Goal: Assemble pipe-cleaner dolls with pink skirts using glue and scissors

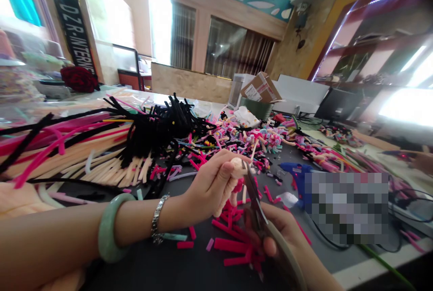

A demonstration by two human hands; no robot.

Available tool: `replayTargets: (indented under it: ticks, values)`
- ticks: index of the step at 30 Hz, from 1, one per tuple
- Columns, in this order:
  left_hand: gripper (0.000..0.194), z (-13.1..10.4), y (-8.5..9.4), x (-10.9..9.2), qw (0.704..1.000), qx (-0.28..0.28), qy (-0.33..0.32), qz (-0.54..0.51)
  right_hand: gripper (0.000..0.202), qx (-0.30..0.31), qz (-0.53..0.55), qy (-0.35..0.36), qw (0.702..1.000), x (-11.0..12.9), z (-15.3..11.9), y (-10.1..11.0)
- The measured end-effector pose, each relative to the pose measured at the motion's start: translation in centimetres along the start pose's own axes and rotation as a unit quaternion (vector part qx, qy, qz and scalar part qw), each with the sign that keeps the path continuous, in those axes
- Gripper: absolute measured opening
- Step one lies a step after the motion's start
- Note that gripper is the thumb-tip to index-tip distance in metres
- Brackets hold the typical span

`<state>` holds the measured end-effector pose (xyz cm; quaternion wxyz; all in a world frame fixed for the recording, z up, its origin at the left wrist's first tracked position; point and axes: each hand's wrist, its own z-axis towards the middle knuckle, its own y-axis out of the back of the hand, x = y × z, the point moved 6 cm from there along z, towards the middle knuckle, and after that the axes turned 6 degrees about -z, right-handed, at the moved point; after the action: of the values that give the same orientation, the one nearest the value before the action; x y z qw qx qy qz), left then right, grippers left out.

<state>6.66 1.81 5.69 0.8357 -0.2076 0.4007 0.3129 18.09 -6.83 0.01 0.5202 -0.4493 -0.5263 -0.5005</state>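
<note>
My left hand (214, 180), with a green bangle and a silver bracelet at the wrist, is closed on a small cream fuzzy piece (238, 168). Pink fuzzy bits hang just below that piece. In my right hand (274, 232) is a pair of scissors (257, 205), its blades pointing up and touching the cream piece's right side. A thin pale stem sticks up from the piece near the blade tips. Cut pink pieces (232, 246) lie on the dark table surface (152, 268) beneath both hands.
Bundles of cream stems (115, 169) and black stems (152, 128) lie at the left. Small coloured pieces (264, 137) are heaped behind my hands. A blue glue gun (301, 176) with a cable stands at the right. Farther back are a cardboard box (260, 88) and a monitor (338, 103). Another person's hand (421, 162) shows at the right edge.
</note>
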Motion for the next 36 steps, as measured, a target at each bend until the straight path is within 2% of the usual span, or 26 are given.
replayTargets:
  ticks: [3, 6, 9, 14, 17, 21, 26, 30, 36]
  values:
    - [0.04, 0.0, 0.0, -0.1, 1.0, -0.001, -0.002, 0.007, 0.057, 0.011, 0.007, 0.004, 1.0, 0.0, -0.1, -0.2]
    - [0.04, 0.0, 0.0, 0.0, 1.0, 0.002, 0.01, -0.008, 0.055, -0.029, -0.079, 0.026, 0.996, 0.5, -0.1, 0.2]
    - [0.041, 0.1, -0.1, -0.1, 1.0, 0.005, 0.004, -0.011, 0.047, -0.091, -0.19, 0.053, 0.976, 1.2, -0.3, 0.8]
    - [0.037, 0.3, 0.0, -0.5, 0.999, 0.012, -0.033, -0.005, 0.034, -0.097, -0.291, 0.08, 0.948, 1.6, -0.6, 0.8]
    - [0.036, 0.4, 0.0, -0.3, 0.999, 0.009, -0.028, -0.02, 0.033, -0.122, -0.342, 0.109, 0.925, 2.0, -0.7, 0.8]
    - [0.036, 0.4, 0.3, 0.1, 0.999, -0.003, -0.018, -0.035, 0.029, -0.16, -0.331, 0.122, 0.922, 2.4, -0.8, 1.0]
    - [0.039, 0.4, 0.5, 0.1, 1.0, -0.015, -0.006, -0.017, 0.025, -0.156, -0.298, 0.089, 0.938, 2.3, -0.6, 1.0]
    - [0.04, 0.5, 0.6, -0.1, 0.999, -0.027, -0.012, -0.013, 0.031, -0.171, -0.296, 0.06, 0.938, 1.9, -0.5, 1.3]
    - [0.041, 0.5, 0.7, -0.1, 0.999, -0.033, -0.005, -0.003, 0.031, -0.189, -0.305, 0.063, 0.931, 1.7, -0.6, 1.7]
